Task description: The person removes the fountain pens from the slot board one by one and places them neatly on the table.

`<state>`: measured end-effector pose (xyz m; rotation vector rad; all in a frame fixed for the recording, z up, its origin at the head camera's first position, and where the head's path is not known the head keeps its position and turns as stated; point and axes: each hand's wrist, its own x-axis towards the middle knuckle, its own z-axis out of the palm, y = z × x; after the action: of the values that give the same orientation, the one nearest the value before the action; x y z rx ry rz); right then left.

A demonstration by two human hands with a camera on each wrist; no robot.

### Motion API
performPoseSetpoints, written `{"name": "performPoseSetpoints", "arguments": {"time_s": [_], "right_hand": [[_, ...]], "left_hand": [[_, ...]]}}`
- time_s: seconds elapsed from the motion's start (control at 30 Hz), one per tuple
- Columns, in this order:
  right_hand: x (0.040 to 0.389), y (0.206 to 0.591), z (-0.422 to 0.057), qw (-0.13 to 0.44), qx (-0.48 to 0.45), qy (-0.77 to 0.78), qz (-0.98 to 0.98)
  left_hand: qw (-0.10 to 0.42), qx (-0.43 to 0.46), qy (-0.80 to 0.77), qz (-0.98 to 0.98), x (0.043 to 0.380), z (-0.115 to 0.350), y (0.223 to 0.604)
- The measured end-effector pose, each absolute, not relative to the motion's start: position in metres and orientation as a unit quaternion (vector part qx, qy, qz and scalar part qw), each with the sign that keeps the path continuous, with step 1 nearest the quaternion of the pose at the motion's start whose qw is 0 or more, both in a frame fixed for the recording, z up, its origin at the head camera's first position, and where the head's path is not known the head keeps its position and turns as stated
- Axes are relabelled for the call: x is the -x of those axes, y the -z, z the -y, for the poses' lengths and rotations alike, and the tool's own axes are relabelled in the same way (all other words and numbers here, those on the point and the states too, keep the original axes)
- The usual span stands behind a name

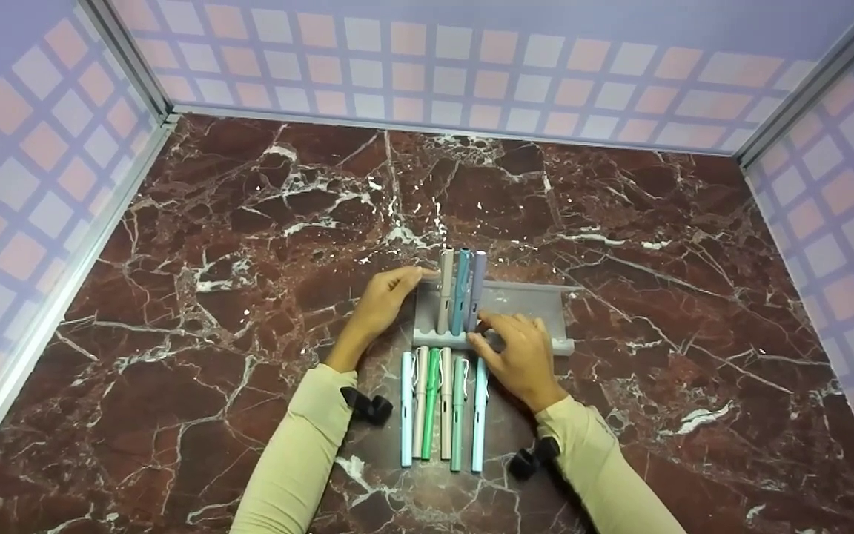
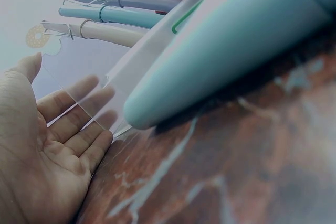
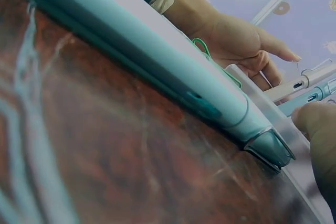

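Observation:
A clear pen stand [image 1: 527,308] holds three capped pens side by side toward its left: a beige pen [image 1: 445,289], a teal pen [image 1: 461,293] and a purple pen [image 1: 478,278]. My right hand [image 1: 522,356] pinches the purple pen near its lower end, at the stand's front ledge. At the stand's left edge is my left hand [image 1: 385,300]. In the left wrist view its fingers [image 2: 79,114] are extended and show through the clear panel, while the thumb stays apart from them.
In front of the stand lies a row of several pens: a light blue pen [image 1: 406,415] at the left, a bright green pen [image 1: 431,415], beige ones, a green-teal pen [image 1: 458,423] and another light blue pen [image 1: 480,419] at the right. Checkered walls border the dark red marbled table [image 1: 175,334].

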<state>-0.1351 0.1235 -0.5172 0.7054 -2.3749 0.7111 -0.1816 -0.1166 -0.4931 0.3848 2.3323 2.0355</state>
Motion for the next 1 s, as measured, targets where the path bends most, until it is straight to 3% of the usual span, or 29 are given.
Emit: {"name": "performPoseSetpoints", "arguments": {"time_s": [0.47,1.0], "right_hand": [[0.134,0.511,-0.118,0.230,-0.207,-0.317,0.897],[0.132,0.513,-0.120,0.252,-0.180,-0.335,0.890]], "left_hand": [[0.015,-0.123,-0.663,-0.738,0.185,0.118,0.500],[0.005,-0.130,-0.661,-0.739,0.186,0.117,0.502]]}}
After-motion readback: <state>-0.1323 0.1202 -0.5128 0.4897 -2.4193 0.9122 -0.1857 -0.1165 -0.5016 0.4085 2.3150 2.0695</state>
